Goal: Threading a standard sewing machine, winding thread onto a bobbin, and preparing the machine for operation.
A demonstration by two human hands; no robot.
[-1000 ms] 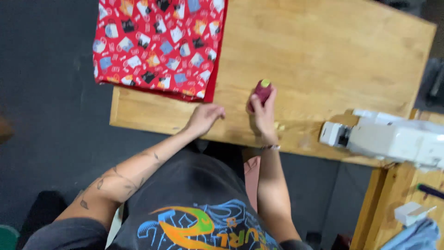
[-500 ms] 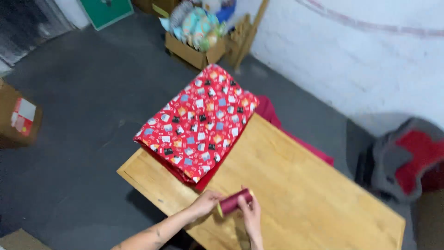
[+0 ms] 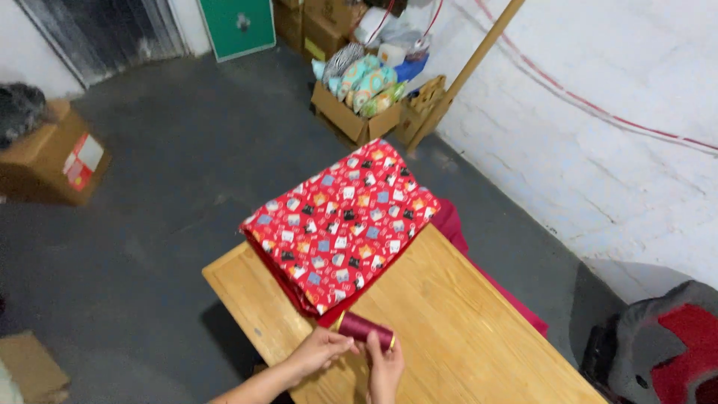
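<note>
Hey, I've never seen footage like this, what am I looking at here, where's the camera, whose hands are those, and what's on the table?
The camera sits on a person's head and looks down and forward, so the two bare hands at the bottom edge are that person's own. No machine is involved in this picture.

The left hand and the right hand together hold a dark red spool of thread lying on its side just above a wooden table.

At the table's far end lies a folded red cloth printed with small coloured squares; plain red fabric hangs off the table edge beside it.

Beyond the table there is a grey floor, a cardboard box filled with rolled fabrics, a brown box on the left, and a white painted wall on the right.
</note>
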